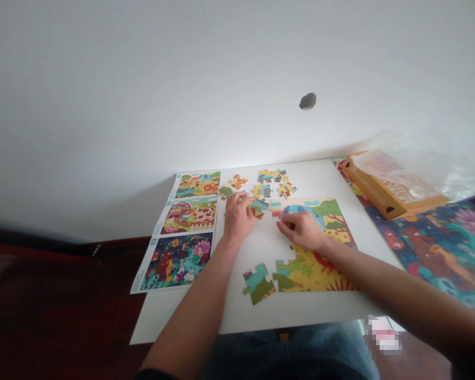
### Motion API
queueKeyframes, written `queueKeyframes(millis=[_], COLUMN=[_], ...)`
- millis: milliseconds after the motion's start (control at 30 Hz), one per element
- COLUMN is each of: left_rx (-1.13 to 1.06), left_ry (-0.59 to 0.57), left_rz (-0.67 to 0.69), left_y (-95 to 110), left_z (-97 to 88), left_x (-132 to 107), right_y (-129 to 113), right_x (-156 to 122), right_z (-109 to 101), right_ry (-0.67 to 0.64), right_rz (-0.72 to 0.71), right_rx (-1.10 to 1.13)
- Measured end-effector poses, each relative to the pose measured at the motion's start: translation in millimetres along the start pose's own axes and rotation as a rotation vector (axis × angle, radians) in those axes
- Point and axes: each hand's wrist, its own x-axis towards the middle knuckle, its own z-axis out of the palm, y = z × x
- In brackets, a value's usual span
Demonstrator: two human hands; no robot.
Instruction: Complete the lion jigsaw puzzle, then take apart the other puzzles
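Note:
My left hand is over the middle of the table, fingers bent and pinched at the edge of a green and orange puzzle piece. My right hand rests on the partly joined jigsaw puzzle, beside its blue elephant. Its fingers are curled together, and whatever they hold is hidden. Yellow ground, trees and a crocodile show on the joined part. A loose green and blue puzzle piece lies at its lower left. More loose puzzle pieces are scattered behind my hands.
A sheet with three printed pictures lies along the left side of the white table. On the right stand an orange puzzle box with clear plastic on it and a dark forest puzzle. A white wall rises behind.

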Motion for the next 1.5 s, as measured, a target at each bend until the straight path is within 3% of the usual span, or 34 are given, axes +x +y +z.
queueKeyframes(millis=[100, 233, 333, 433, 533, 733, 1033, 1500], left_rx=[-0.003, -0.001, 0.001, 0.002, -0.048, -0.157, -0.242, -0.281], left_ry=[-0.051, -0.209, -0.364, -0.365, -0.322, -0.293, -0.488, -0.537], left_rz=[0.052, 0.036, 0.088, 0.101, 0.109, 0.258, 0.278, 0.28], left_y=[22, 49, 53, 48, 41, 37, 44, 46], left_z=[-32.9, -77.0, -90.5, -89.7, -83.3, -74.5, -79.6, -84.7], left_x=[-18, -81, -132, -159, -157, -126, -122, -121], right_y=[2, 0, 0, 0, 1, 0, 3, 2], right_x=[0, 2, 4, 4, 4, 5, 4, 5], right_z=[1, -1, -1, 0, 1, 0, 3, 1], right_ry=[-0.018, -0.033, -0.028, -0.015, -0.004, -0.004, 0.002, -0.025], right_rz=[0.046, 0.065, 0.074, 0.072, 0.07, 0.071, 0.058, 0.074], right_rx=[0.072, 0.121, 0.123, 0.123, 0.125, 0.133, 0.123, 0.114])
